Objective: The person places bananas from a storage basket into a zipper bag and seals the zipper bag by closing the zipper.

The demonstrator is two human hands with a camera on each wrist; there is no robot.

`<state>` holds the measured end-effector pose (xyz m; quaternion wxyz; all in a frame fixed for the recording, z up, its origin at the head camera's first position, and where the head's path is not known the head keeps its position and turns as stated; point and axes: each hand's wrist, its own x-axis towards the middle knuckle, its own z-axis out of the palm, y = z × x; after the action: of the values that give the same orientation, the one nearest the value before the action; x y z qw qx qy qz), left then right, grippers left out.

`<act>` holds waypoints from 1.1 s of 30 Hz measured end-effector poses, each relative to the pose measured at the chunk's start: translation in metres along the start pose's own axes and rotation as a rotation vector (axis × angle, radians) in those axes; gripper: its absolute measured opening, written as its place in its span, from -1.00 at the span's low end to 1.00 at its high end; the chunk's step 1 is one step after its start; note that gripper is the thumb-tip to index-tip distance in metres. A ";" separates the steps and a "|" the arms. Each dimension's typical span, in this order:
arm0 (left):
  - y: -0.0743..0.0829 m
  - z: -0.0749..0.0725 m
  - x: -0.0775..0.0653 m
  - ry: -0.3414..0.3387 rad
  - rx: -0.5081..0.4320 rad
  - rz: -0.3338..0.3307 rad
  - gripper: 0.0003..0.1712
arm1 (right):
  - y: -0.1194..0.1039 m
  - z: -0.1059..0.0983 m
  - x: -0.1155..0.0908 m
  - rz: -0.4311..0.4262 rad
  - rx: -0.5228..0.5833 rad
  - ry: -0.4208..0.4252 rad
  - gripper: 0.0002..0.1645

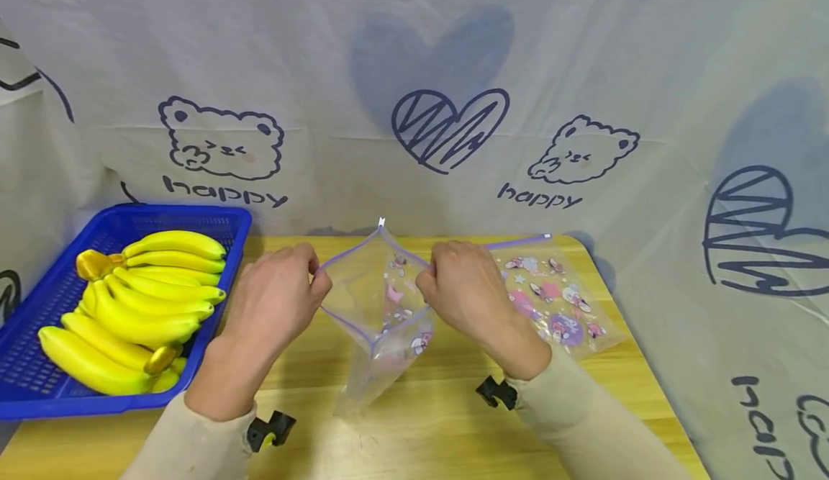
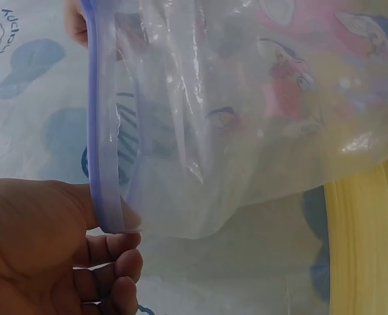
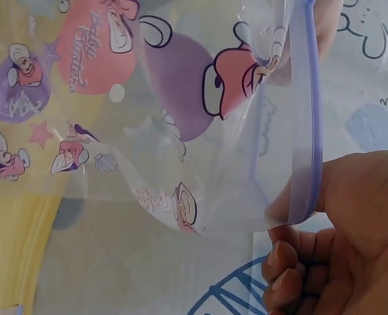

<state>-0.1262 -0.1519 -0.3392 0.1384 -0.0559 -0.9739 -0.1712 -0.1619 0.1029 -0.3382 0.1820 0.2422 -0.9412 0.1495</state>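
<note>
The left hand (image 1: 278,286) and right hand (image 1: 466,289) pinch opposite sides of a translucent, purple-rimmed, cartoon-printed plastic zip bag (image 1: 391,354), which hangs between them, mouth gaping, the opening's long axis pointing away from the person; a blue plastic basket (image 1: 71,407) of curved yellow bananas (image 1: 132,314) sits leftward, nearer the left hand

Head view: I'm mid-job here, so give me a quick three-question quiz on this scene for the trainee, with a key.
1. True or false: the left hand and the right hand both grip the open bag.
2. Which fruit lies in the blue basket?
3. Fill in: the other bag lies on the table, nearer the person's ____ hand.

Key: 1. True. 2. Bananas. 3. Right.
</note>
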 end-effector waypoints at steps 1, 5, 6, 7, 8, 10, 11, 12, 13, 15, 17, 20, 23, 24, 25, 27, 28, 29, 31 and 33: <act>0.001 -0.001 0.000 -0.009 -0.011 -0.012 -0.85 | -0.001 -0.001 0.000 0.022 0.009 -0.007 -0.68; 0.003 -0.003 0.000 -0.038 -0.044 -0.056 -0.81 | -0.005 -0.003 0.002 0.092 0.033 -0.042 -0.70; 0.003 -0.004 0.000 -0.042 -0.049 -0.064 -0.80 | -0.006 -0.003 0.003 0.102 0.035 -0.048 -0.71; 0.003 -0.004 -0.001 -0.045 -0.053 -0.072 -0.80 | -0.007 -0.003 0.003 0.110 0.039 -0.053 -0.71; 0.004 -0.004 -0.001 -0.044 -0.056 -0.076 -0.79 | -0.008 -0.003 0.004 0.114 0.041 -0.056 -0.71; 0.005 -0.005 -0.002 -0.043 -0.061 -0.083 -0.76 | -0.009 -0.003 0.004 0.115 0.043 -0.057 -0.70; 0.005 -0.006 -0.002 -0.042 -0.065 -0.085 -0.74 | -0.010 -0.003 0.004 0.115 0.044 -0.056 -0.70; 0.006 -0.006 -0.002 -0.046 -0.070 -0.089 -0.72 | -0.010 -0.003 0.004 0.113 0.044 -0.056 -0.69; 0.006 -0.007 -0.002 -0.052 -0.077 -0.094 -0.70 | -0.010 -0.002 0.004 0.107 0.043 -0.053 -0.69; 0.006 -0.009 -0.002 -0.071 -0.097 -0.100 -0.65 | -0.011 -0.001 0.004 0.102 0.042 -0.051 -0.68; 0.004 -0.012 -0.002 -0.086 -0.131 -0.110 -0.62 | -0.011 -0.001 0.004 0.101 0.043 -0.049 -0.69; -0.002 -0.015 -0.002 -0.088 -0.173 -0.122 -0.59 | -0.012 -0.001 0.004 0.104 0.045 -0.047 -0.69; -0.009 -0.018 -0.004 -0.067 -0.192 -0.140 -0.58 | -0.012 -0.001 0.004 0.114 0.050 -0.047 -0.70; -0.012 -0.018 -0.005 -0.060 -0.189 -0.145 -0.59 | -0.012 -0.001 0.004 0.117 0.053 -0.047 -0.71; -0.016 -0.019 -0.005 -0.056 -0.188 -0.153 -0.60 | -0.012 -0.001 0.003 0.120 0.055 -0.048 -0.71; -0.023 -0.020 -0.007 -0.051 -0.184 -0.172 -0.63 | -0.011 -0.001 0.003 0.126 0.059 -0.048 -0.71; -0.027 -0.020 -0.008 -0.050 -0.180 -0.186 -0.65 | -0.011 -0.001 0.003 0.128 0.059 -0.047 -0.71; -0.032 -0.020 -0.009 -0.047 -0.174 -0.197 -0.66 | -0.011 -0.001 0.003 0.128 0.059 -0.045 -0.72; -0.042 -0.021 -0.012 -0.050 -0.160 -0.225 -0.66 | -0.010 -0.001 0.002 0.130 0.062 -0.045 -0.72; -0.052 -0.022 -0.014 -0.049 -0.141 -0.251 -0.65 | -0.010 -0.001 0.002 0.132 0.063 -0.046 -0.72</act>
<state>-0.1153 -0.2094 -0.3401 0.0876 0.0527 -0.9619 -0.2535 -0.1585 0.0943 -0.3345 0.1423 0.1887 -0.9539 0.1851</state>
